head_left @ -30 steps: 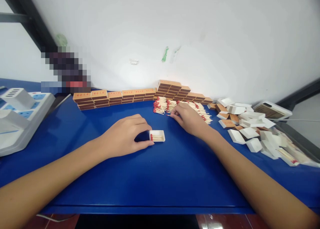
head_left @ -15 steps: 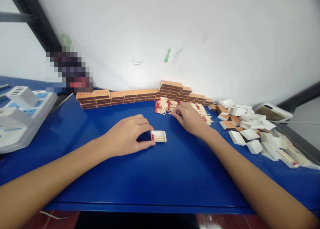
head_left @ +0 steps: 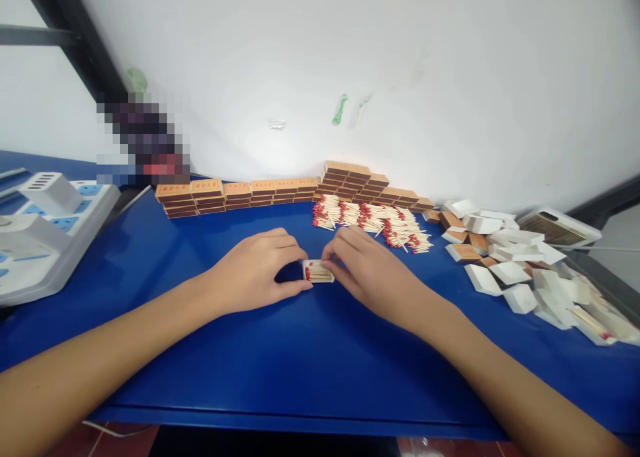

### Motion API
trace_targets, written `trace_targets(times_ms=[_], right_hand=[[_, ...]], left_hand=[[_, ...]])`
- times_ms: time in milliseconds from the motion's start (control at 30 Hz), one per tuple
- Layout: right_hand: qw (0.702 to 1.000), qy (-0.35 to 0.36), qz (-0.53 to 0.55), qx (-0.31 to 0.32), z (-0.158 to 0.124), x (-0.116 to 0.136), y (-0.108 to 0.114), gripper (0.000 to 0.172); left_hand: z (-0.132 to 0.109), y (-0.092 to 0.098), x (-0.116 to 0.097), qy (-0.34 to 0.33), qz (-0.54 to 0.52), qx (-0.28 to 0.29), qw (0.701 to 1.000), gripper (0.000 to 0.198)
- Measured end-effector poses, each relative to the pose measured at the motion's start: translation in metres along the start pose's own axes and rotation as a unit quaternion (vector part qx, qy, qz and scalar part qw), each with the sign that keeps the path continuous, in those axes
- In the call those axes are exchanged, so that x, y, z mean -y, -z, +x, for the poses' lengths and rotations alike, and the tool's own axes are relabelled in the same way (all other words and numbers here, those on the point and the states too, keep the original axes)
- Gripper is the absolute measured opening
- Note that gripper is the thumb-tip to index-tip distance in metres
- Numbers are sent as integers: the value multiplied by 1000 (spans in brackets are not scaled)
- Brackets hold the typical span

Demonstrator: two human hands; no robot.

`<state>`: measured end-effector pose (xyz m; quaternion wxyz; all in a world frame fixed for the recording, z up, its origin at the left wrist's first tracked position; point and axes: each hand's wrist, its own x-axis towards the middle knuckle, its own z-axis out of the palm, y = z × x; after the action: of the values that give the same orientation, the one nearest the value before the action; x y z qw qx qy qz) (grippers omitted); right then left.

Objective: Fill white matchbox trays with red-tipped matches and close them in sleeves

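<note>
A small white matchbox tray [head_left: 307,263] lies on the blue table, with several red-tipped matches [head_left: 316,274] in it. My left hand [head_left: 257,270] grips the tray's left end between thumb and fingers. Over the right end, my right hand [head_left: 367,270] is closed in a pinch on a match whose red head shows above the tray; its fingers cover that end. Just behind my right hand spreads a pile of loose matches [head_left: 370,217], their heads mostly pointing left.
Stacked brown matchboxes [head_left: 260,192] line the wall. To the right lie heaped white trays [head_left: 520,250] and brown sleeves [head_left: 463,252], with a phone-like object [head_left: 560,227] behind. A white power strip [head_left: 95,210] with plugged-in adapters stands at left.
My right hand has moved from the match pile toward me and left, to the tray. A match has come with it. My left hand stays on the tray.
</note>
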<state>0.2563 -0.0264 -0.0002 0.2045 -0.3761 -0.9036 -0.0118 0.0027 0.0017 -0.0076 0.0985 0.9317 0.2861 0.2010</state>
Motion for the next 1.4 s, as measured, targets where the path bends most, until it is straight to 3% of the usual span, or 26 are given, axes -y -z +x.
trace_targets(times_ms=[133, 267, 500, 667, 1000, 1400], right_hand=[[999, 13, -6, 33, 2, 8, -7, 19], [997, -23, 67, 16, -1, -7, 1, 10], [993, -111, -41, -29, -32, -99, 30, 14], [992, -112, -62, -7, -48, -139, 25, 14], [994, -97, -51, 23, -36, -132, 11, 19], [993, -111, -50, 11, -32, -126, 2, 17]], left_hand=[[-1, 0, 0, 0, 0, -5, 1000, 25], [-1, 0, 0, -6, -4, -1, 1000, 24], [-3, 3, 1, -9, 9, -2, 1000, 26], [-2, 3, 1, -9, 10, 0, 1000, 26], [-3, 4, 0, -18, 9, 0, 1000, 26], [-2, 3, 0, -21, 10, 0, 1000, 26]])
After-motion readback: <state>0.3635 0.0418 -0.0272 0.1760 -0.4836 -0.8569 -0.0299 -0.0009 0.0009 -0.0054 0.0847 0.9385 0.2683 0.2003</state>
